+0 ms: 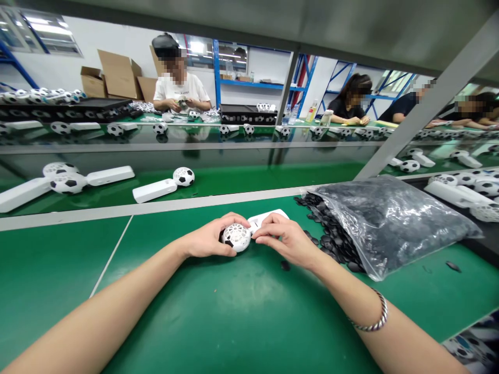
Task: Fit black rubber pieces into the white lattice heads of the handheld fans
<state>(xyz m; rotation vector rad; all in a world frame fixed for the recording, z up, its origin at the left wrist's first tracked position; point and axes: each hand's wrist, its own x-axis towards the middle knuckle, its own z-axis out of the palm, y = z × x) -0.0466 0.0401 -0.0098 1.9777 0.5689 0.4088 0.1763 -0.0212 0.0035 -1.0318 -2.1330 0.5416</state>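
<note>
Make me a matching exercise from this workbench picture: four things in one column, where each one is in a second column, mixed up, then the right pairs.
Things
1. white ball-headed piece
2. bag of black pieces
3. bracelet
4. loose black piece

Places
A. around the right wrist
B. lying alone on the green table, nearer the person than the hands
C. between the left hand and right hand
D. on the table, right of both hands

Pairs: 1-C, 2-D, 3-A, 4-B
</note>
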